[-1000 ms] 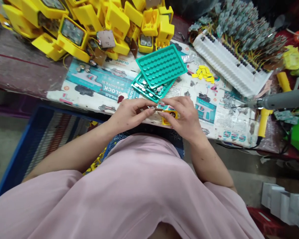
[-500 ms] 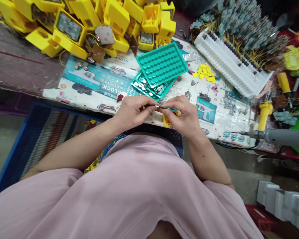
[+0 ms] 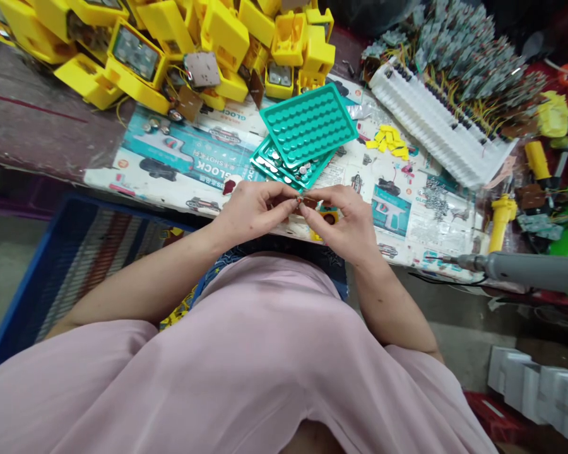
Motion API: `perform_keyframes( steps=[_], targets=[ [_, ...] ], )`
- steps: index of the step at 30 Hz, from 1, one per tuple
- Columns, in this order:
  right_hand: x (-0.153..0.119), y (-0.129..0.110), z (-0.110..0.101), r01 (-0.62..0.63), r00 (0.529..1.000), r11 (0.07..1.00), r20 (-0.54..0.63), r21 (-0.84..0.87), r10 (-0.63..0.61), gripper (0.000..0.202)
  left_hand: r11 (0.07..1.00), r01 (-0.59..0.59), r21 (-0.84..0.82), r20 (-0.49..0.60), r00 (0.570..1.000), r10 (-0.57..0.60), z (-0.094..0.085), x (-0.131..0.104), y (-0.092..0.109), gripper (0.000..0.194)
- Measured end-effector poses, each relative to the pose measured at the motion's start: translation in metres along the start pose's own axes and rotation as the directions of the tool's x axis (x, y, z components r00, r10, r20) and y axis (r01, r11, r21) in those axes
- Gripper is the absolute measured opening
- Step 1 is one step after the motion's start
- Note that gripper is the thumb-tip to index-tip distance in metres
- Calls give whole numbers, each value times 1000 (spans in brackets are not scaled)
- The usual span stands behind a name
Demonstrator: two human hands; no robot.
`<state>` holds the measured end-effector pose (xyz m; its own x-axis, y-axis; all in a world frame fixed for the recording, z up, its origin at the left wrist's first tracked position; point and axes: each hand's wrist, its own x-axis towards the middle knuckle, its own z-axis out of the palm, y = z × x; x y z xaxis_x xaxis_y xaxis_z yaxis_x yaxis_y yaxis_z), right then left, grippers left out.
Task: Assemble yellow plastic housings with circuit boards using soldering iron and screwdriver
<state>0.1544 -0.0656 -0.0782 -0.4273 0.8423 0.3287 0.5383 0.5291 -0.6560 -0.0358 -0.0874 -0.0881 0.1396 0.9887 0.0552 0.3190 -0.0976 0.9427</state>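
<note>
My left hand [image 3: 255, 211] and my right hand [image 3: 348, 221] meet at the near edge of the table. The fingertips of both pinch a small brown piece [image 3: 310, 203], mostly covered by the fingers, with a tiny orange and silver part at the fingertips. Beneath my right hand a yellow housing [image 3: 330, 217] shows in part. Just beyond the hands, a green tray [image 3: 310, 123] with rows of round pockets lies at an angle over a second green tray [image 3: 261, 157] that holds silver button cells.
Many yellow housings [image 3: 222, 38] are heaped at the back left. Small yellow pieces [image 3: 389, 140], a white rack [image 3: 440, 126] with wired parts and a pile of screws [image 3: 433, 195] lie to the right. A grey screwdriver [image 3: 525, 265] juts in from the right edge. A blue crate [image 3: 28, 284] stands below left.
The brown piece has turned between my fingers, and my right fingertips have shifted slightly, covering more of the yellow housing. The grey screwdriver has swung a little to the left and down.
</note>
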Motion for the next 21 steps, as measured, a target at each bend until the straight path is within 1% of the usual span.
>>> perform_keyframes(
  steps=[3, 6, 9, 11, 15, 17, 21],
  targets=[
    [-1, -6, 3, 16, 999, 995, -48, -95, -20, 11, 995, -70, 64, -36, 997, 73, 2, -2, -3, 25],
    [-3, -9, 5, 84, 992, 987, -82, -139, -96, 8, 988, -132, 85, -64, 988, 138, 3, -4, -8, 24],
    [-4, -8, 6, 147, 980, 974, -105, -172, -167, 7, 984, -163, 69, -90, 982, 169, 4, -4, -12, 21],
    [-4, -6, 6, 169, 977, 968, -102, -183, -190, 7, 985, -163, 56, -98, 981, 168, 5, -4, -13, 20],
    [-4, -3, 2, 171, 981, 965, -61, -200, -186, 14, 984, -167, 58, -108, 979, 172, 5, -5, -13, 19],
    [-4, -3, 1, 157, 984, 966, -51, -206, -171, 15, 977, -202, 75, -104, 972, 209, 5, -5, -13, 19],
    [-5, -4, 6, 132, 985, 972, -82, -195, -150, 14, 941, -290, 173, -119, 942, 313, 5, -6, -16, 19]
  ],
)
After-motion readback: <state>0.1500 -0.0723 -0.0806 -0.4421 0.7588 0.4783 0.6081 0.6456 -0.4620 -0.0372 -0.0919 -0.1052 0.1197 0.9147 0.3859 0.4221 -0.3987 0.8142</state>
